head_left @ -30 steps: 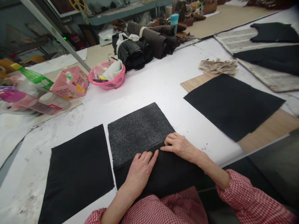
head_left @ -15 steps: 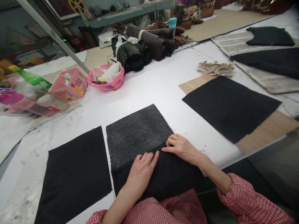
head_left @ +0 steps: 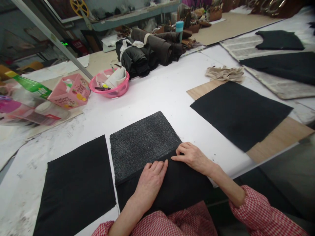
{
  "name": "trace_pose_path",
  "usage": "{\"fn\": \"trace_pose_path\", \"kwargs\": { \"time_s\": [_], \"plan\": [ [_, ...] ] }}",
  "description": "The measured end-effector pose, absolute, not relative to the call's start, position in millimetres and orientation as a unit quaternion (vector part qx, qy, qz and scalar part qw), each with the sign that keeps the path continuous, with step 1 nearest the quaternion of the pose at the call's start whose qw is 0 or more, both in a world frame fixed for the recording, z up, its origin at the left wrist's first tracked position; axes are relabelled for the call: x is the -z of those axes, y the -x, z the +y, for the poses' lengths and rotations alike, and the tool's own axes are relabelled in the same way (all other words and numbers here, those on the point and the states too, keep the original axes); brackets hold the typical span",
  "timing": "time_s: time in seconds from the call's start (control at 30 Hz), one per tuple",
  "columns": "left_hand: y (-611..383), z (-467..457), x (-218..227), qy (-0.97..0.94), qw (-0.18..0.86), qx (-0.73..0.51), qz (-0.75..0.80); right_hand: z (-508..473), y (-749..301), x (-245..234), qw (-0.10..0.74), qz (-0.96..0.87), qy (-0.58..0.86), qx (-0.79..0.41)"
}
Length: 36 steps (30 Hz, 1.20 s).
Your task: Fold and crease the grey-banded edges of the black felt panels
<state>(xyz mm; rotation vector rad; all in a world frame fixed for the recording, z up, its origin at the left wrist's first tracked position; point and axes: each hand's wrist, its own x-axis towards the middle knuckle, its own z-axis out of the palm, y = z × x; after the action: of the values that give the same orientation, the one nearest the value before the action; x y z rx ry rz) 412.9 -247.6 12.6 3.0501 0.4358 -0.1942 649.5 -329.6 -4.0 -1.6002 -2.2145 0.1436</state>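
Observation:
In front of me lies a speckled dark grey textured sheet (head_left: 145, 144). Plain black fabric (head_left: 179, 186) covers its near part and hangs toward my lap. Flat on this fabric, near its upper edge, rests my left hand (head_left: 152, 180), fingers stretched out and side by side. Just to the right, my right hand (head_left: 190, 155) has its fingers bent and its thumb low, closed at the fabric's edge; the fingertips partly hide the grip. Close on the left side lies a separate black fabric piece (head_left: 78, 186).
Another black piece (head_left: 241, 113) lies on a wooden board (head_left: 283, 141) at right, near a crumpled beige cloth (head_left: 225, 73). Behind stand a pink basin (head_left: 109, 88), a pink box (head_left: 71, 91), a green bottle (head_left: 31, 85) and rolled dark material (head_left: 157, 47) on the white table (head_left: 152, 91).
The camera view has shifted slightly. Both hands keep nearly the same places on the black fabric.

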Motion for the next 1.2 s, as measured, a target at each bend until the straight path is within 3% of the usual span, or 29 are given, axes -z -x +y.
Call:
{"fn": "trace_pose_path", "kwargs": {
  "time_s": [1.2],
  "plan": [
    [-435,-253,-11,-0.992,-0.006,0.06,0.111,-345,-669,6,0.217,-0.764,0.606,-0.049]
  ]
}}
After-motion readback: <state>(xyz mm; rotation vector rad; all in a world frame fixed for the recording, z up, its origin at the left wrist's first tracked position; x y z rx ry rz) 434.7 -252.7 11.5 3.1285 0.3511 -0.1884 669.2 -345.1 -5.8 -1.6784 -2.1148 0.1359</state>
